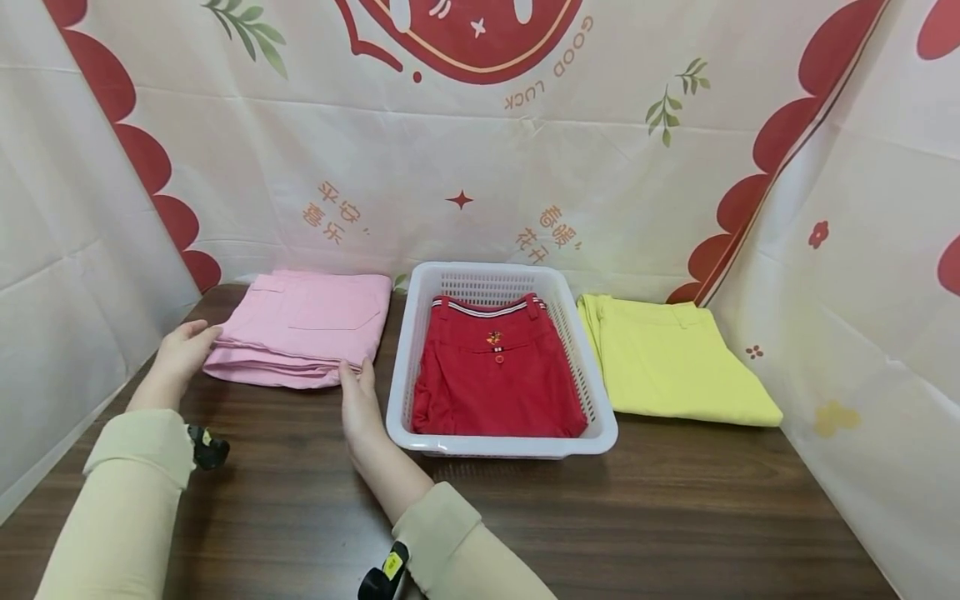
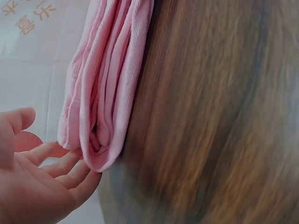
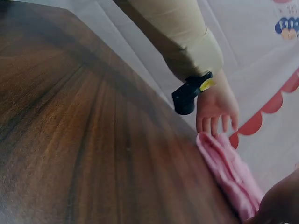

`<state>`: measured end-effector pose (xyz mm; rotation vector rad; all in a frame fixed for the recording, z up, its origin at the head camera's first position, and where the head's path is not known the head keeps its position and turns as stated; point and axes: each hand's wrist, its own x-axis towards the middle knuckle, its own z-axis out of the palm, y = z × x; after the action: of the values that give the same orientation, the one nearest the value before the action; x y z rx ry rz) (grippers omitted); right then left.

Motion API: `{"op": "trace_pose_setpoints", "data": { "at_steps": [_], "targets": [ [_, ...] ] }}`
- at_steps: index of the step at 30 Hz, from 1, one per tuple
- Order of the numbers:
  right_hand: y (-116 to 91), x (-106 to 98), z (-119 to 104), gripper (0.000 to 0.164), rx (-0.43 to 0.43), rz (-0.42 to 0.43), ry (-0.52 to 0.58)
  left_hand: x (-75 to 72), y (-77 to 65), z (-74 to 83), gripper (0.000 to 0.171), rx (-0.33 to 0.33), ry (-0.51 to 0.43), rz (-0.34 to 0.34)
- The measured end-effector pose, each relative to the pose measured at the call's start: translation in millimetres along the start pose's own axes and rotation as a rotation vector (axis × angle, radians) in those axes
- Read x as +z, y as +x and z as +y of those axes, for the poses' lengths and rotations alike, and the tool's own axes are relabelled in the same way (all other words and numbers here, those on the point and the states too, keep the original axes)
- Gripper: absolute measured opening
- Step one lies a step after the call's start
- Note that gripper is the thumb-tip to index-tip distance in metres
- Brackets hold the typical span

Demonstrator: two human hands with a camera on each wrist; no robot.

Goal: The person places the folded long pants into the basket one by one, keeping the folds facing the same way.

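Pink folded garment lies on the table left of the basket; left hand touches it with loosely extended fingers, right hand meets its front corner — grip unclear. Uneven lifting could let its loose layers unfold.

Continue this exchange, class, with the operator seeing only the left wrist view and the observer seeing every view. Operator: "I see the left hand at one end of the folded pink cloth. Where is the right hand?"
Observer: The right hand touches the near right corner of the pink cloth, as the head view shows.
Operator: What stands to the right of that cloth?
Observer: A white basket, on the same table.
Operator: Is anything in the basket?
Observer: Yes, a folded red garment lies in it.
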<state>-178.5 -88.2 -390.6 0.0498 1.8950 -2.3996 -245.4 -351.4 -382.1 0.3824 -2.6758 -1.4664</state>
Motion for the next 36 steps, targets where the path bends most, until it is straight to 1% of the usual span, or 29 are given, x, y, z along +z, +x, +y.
{"op": "trace_pose_setpoints", "data": {
  "at_steps": [4, 7, 9, 14, 18, 20, 24, 25, 27, 30, 33, 36],
  "targets": [
    [9, -2, 15, 0.067, -0.003, 0.036, 0.146, 6.3, 3.8, -4.0, 0.069, -0.058, -0.104, 0.002],
    [15, -4, 23, 0.066, -0.015, 0.049, 0.23, 10.6, 6.2, -5.4, 0.07, -0.097, -0.148, 0.004],
    [19, -6, 27, 0.066, -0.02, 0.052, 0.254, 13.2, 7.6, -5.5, 0.07, -0.113, -0.164, 0.011],
    [25, -9, 34, 0.064, -0.027, 0.042, 0.243, 17.2, 9.8, -6.4, 0.068, -0.141, -0.19, 0.055],
    [28, -11, 37, 0.062, -0.047, 0.013, 0.229, 20.1, 10.8, -8.0, 0.065, -0.171, -0.197, 0.104],
    [30, -11, 39, 0.06, -0.055, -0.003, 0.218, 21.2, 11.1, -8.2, 0.064, -0.177, -0.197, 0.124],
    [31, -13, 42, 0.059, -0.079, -0.045, 0.154, 24.5, 10.9, -8.2, 0.063, -0.177, -0.197, 0.162],
    [35, -15, 48, 0.059, -0.106, -0.058, 0.129, 25.5, 10.8, -8.2, 0.062, -0.173, -0.198, 0.169],
    [34, -16, 48, 0.06, -0.111, -0.064, 0.108, 27.5, 10.1, -8.5, 0.061, -0.169, -0.206, 0.18],
    [32, -15, 46, 0.059, -0.095, -0.056, 0.105, 28.2, 8.9, -10.0, 0.06, -0.163, -0.202, 0.184],
    [28, -13, 38, 0.057, -0.043, -0.04, 0.124, 27.1, 7.9, -12.2, 0.06, -0.16, -0.187, 0.182],
    [28, -12, 37, 0.055, -0.028, -0.023, 0.136, 26.6, 7.0, -13.3, 0.058, -0.16, -0.192, 0.186]
  ]
}}
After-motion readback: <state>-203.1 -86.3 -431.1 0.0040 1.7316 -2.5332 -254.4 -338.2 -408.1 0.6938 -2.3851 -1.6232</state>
